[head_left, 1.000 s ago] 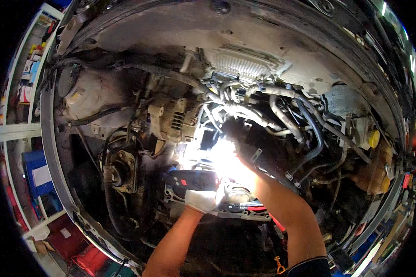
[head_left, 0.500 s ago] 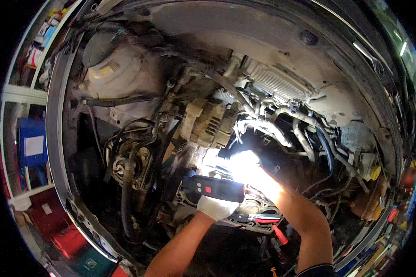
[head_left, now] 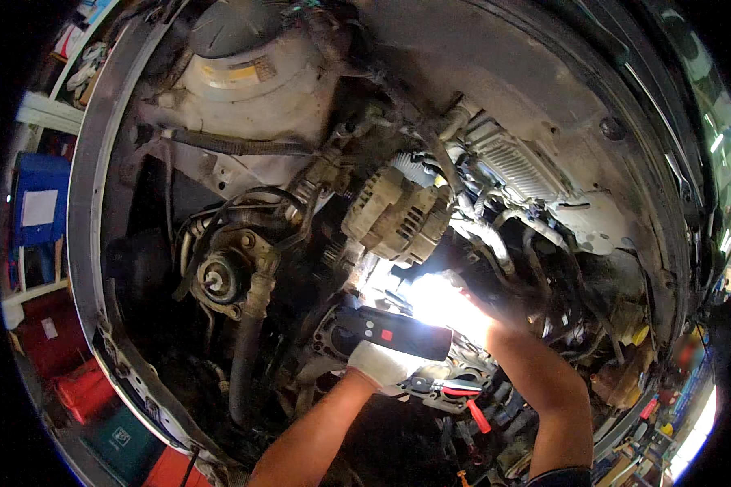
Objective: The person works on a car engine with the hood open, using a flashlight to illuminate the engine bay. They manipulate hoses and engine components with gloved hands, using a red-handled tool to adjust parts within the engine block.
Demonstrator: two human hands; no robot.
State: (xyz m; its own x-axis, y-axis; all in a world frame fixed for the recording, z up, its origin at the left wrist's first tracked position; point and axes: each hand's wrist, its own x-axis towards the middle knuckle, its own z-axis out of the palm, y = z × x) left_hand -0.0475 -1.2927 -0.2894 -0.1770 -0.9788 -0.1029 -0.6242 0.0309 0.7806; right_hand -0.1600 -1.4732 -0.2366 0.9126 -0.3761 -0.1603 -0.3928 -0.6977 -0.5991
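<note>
My left hand point(head_left: 382, 367), in a white glove, is closed around a black hand-held work light point(head_left: 410, 335) with a red button and two pale buttons. Its beam falls on the engine part just beyond. My right hand point(head_left: 447, 302) reaches into that bright patch; glare washes out its fingers and anything they hold. A dirty alternator point(head_left: 396, 217) sits just above both hands. Below the light, pliers point(head_left: 455, 388) with red and dark handles lie on the metal engine surface. A red-handled tool point(head_left: 479, 415) lies beside them.
Left of the hands is a round engine mount point(head_left: 218, 280) with a thick hose point(head_left: 250, 357) below. A strut tower point(head_left: 248, 97) rises at the upper left. Pipes and wiring crowd the right side. Outside the car stand a blue box point(head_left: 42, 199) and red and green cases.
My view has shifted and turned, so the engine bay appears closer and moved in the picture. My left hand still holds the light, and my right hand stays in the glare.
</note>
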